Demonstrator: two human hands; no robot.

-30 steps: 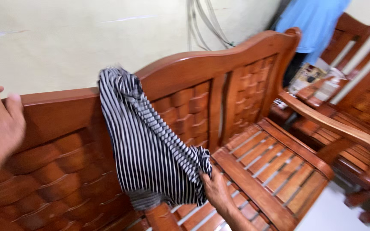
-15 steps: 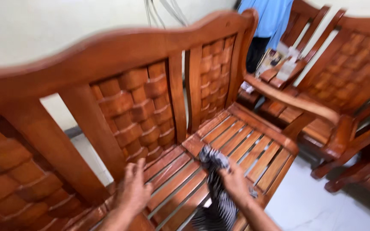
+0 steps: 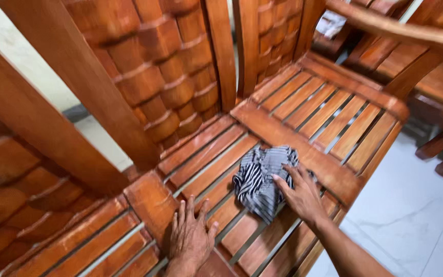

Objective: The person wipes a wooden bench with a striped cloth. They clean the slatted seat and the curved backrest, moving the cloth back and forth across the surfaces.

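A crumpled black-and-white striped cloth (image 3: pixel 257 177) lies on the slatted seat of a wooden bench (image 3: pixel 216 149). My right hand (image 3: pixel 299 193) presses down on the cloth's right side with its fingers spread over the fabric. My left hand (image 3: pixel 189 236) rests flat and open on the seat slats to the left of the cloth, apart from it.
The bench's woven-pattern backrest (image 3: pixel 175 77) rises behind the seat. Another wooden chair (image 3: pixel 426 56) stands at the right, with its armrest close to the bench. Pale tiled floor (image 3: pixel 416 215) shows at the lower right, past the seat's front edge.
The cloth came off the backrest and down onto the seat. My right hand now presses it on the slats, my left hand dropped to the seat, and my view tilted downward.
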